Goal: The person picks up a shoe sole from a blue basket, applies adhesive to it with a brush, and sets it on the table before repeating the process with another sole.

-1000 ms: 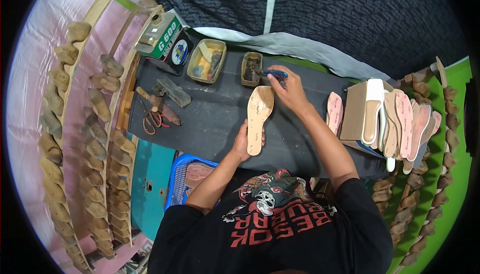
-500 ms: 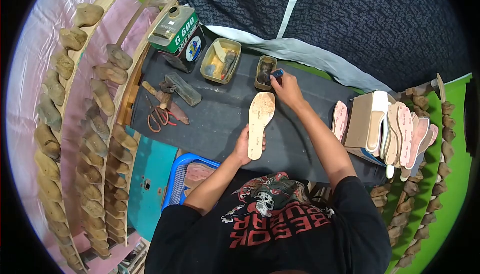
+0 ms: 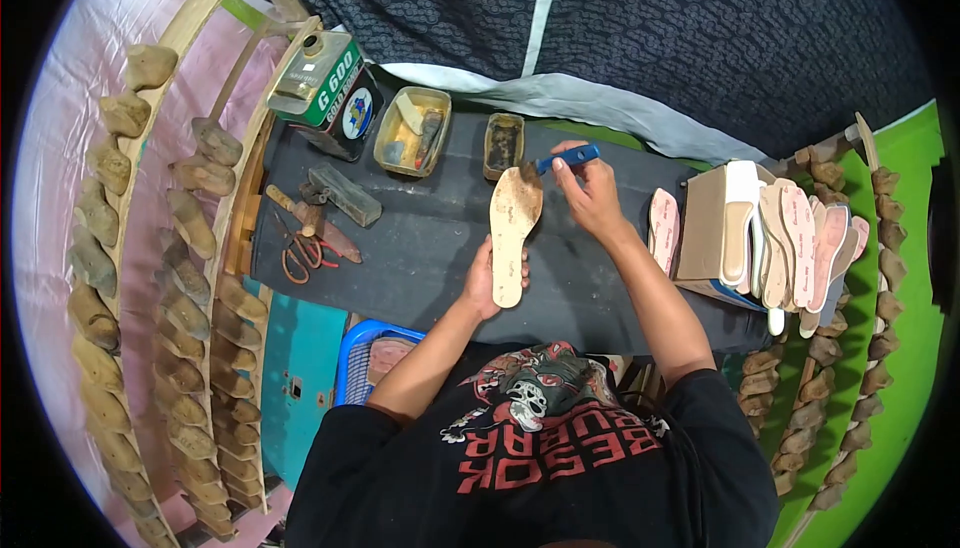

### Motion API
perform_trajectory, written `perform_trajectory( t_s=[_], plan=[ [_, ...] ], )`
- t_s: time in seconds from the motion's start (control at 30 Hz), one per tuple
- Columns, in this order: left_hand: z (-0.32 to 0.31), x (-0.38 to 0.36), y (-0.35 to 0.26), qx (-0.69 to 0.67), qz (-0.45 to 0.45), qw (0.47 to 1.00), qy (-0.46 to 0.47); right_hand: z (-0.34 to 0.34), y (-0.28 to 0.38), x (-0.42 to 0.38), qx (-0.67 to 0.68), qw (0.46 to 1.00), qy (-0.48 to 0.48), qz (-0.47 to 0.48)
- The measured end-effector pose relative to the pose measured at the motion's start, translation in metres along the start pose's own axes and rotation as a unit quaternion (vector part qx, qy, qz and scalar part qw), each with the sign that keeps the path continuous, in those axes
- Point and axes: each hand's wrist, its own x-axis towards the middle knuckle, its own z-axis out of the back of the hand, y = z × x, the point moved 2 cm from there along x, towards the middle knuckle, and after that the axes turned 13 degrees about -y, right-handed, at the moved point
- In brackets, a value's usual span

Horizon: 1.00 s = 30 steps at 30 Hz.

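Observation:
My left hand (image 3: 485, 280) is closed around the heel end of a pale insole (image 3: 509, 238), which points away from me over the dark tabletop. Brown staining covers the wide toe part of the insole. My right hand (image 3: 592, 195) grips a brush by its blue handle (image 3: 572, 157). The brush's bristle end lies at the right edge of the toe part. Just beyond the toe stands a small container (image 3: 490, 148) with a dark inside.
A Gold Bond can (image 3: 325, 98) and a yellowish tub (image 3: 414, 163) with tools stand at the back left. Scissors (image 3: 297, 258) and a grey block (image 3: 346, 194) lie left. A box (image 3: 703, 238) with several insoles stands right. Shoe lasts (image 3: 97, 213) line racks on both sides.
My right hand has brought the brush from the small container to the insole's toe part. The insole stays in my left hand. The whole view has shifted slightly.

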Motion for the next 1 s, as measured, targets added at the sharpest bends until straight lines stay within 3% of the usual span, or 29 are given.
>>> perform_trajectory(
  t_s=[0.13,0.37,0.47,0.67,0.77,0.87,0.9,1.0],
  plan=[
    [-0.017,0.005,0.009,0.036,0.012,0.999,0.029,0.025,0.013,-0.006,-0.045,0.996,0.062,0.047],
    [-0.043,0.013,0.036,0.109,0.036,0.993,0.037,0.068,0.006,-0.012,-0.131,0.984,-0.018,0.124],
    [-0.052,0.015,0.048,0.124,0.049,0.990,0.040,0.089,0.004,-0.018,-0.134,0.989,-0.043,0.054],
    [-0.061,0.020,0.068,0.148,0.046,0.987,0.034,0.116,0.001,-0.032,-0.133,0.989,-0.003,0.066],
    [-0.067,0.019,0.072,0.166,0.056,0.984,0.036,0.122,0.001,-0.029,-0.104,0.990,-0.069,0.059],
    [-0.069,0.022,0.076,0.170,0.053,0.984,0.030,0.121,0.003,-0.030,-0.115,0.987,-0.059,0.091],
    [-0.069,0.022,0.077,0.169,0.051,0.984,0.026,0.120,0.011,-0.032,-0.105,0.992,-0.026,0.064],
    [-0.064,0.023,0.079,0.186,0.038,0.982,0.005,0.107,0.010,-0.044,-0.069,0.992,0.039,0.101]
  ],
)
